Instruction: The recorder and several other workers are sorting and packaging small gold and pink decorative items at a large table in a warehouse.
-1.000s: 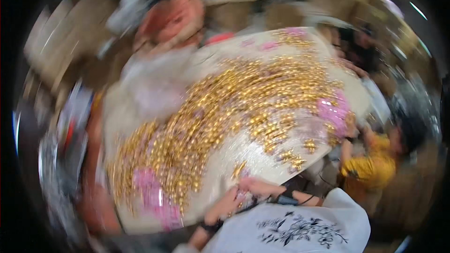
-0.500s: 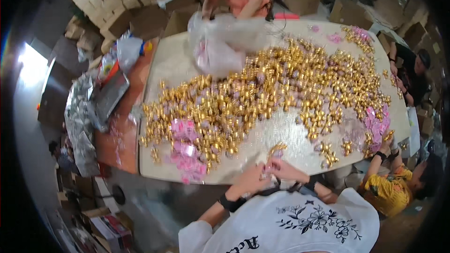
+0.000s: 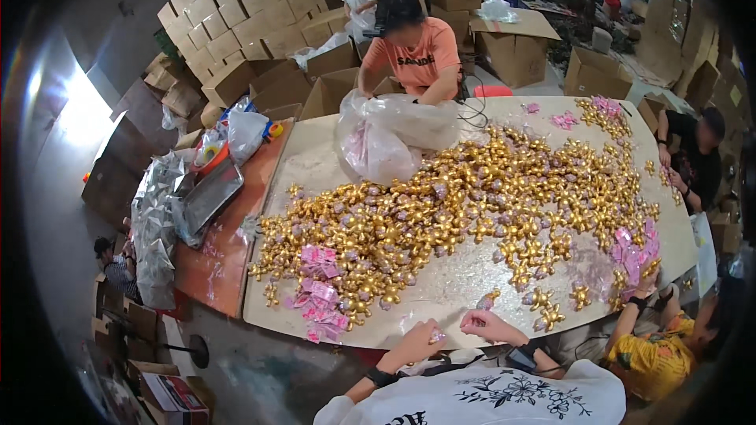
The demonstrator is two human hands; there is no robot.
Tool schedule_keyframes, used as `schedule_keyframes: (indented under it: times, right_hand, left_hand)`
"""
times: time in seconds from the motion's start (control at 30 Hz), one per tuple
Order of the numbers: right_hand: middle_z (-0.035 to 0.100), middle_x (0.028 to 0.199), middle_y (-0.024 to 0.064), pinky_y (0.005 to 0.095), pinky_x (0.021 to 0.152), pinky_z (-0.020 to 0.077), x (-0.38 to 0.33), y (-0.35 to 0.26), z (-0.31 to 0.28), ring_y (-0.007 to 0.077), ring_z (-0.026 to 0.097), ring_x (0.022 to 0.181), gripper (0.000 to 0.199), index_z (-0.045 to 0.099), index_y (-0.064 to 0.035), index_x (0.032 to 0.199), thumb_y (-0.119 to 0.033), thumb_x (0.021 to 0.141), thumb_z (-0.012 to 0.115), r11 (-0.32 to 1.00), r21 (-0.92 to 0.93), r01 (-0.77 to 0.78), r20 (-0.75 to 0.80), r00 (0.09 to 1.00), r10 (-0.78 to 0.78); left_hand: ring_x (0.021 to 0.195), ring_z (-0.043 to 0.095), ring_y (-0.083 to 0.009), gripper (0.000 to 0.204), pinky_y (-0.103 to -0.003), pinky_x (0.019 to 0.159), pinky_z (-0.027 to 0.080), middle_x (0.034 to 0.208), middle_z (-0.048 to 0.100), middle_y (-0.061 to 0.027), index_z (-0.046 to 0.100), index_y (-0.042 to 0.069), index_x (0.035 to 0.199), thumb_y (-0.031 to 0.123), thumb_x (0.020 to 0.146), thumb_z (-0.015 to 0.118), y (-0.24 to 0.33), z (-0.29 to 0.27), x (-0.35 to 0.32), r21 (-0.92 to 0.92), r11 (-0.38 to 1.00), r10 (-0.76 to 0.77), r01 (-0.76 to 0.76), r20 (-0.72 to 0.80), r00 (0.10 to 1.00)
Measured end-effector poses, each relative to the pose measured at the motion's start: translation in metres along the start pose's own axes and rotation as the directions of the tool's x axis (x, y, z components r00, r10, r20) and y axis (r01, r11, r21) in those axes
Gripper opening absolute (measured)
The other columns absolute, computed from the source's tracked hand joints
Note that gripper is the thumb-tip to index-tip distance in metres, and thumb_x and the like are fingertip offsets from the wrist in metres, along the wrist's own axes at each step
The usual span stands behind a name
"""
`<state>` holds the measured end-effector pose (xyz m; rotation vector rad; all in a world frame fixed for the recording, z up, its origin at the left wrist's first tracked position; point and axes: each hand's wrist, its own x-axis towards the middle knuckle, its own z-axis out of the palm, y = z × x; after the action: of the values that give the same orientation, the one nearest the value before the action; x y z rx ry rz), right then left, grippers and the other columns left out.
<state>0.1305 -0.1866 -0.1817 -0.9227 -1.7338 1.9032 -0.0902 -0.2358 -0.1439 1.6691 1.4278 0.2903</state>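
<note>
At the near edge of the table, my left hand (image 3: 416, 344) is closed around a small shiny, pinkish clear piece (image 3: 436, 336) that shows at the fingertips. A short gap to its right, my right hand (image 3: 492, 327) has its fingers curled; whatever they may hold is hidden. Just beyond the right hand lies a single gold figure (image 3: 489, 298) with a pale purple part. A large heap of similar shiny gold figures (image 3: 441, 220) spreads across the middle of the table. Pink packets (image 3: 321, 295) lie in a pile to the left of my left hand.
Across the pale table (image 3: 307, 149), a person in an orange shirt (image 3: 421, 55) handles a big clear plastic bag (image 3: 378, 141). Another in yellow (image 3: 650, 358) works at the right, near more pink packets (image 3: 630, 252). A metal tray (image 3: 213, 200) rests on the reddish side table (image 3: 213, 271).
My hands, together near a gold figure before, are now apart. The view has tilted up, showing more of the room. The clear bag has opened out wider.
</note>
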Motion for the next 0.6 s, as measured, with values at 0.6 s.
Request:
schedule_keyframes:
  times: [0.6]
  right_hand:
    - [0.05, 0.071, -0.0022, 0.0179, 0.037, 0.0341, 0.096, -0.024, 0.226, 0.0031, 0.041, 0.044, 0.021, 0.052, -0.0082, 0.094, -0.027, 0.086, 0.056, 0.947, 0.067, -0.314, 0.029, 0.949, 0.312]
  left_hand:
    - [0.083, 0.051, -0.0371, 0.039, -0.043, 0.071, 0.04, 0.086, 0.053, -0.0225, 0.047, 0.0, 0.094, 0.035, 0.079, 0.054, -0.188, -0.068, -0.103, 0.081, 0.955, 0.285, -0.285, 0.006, 0.958]
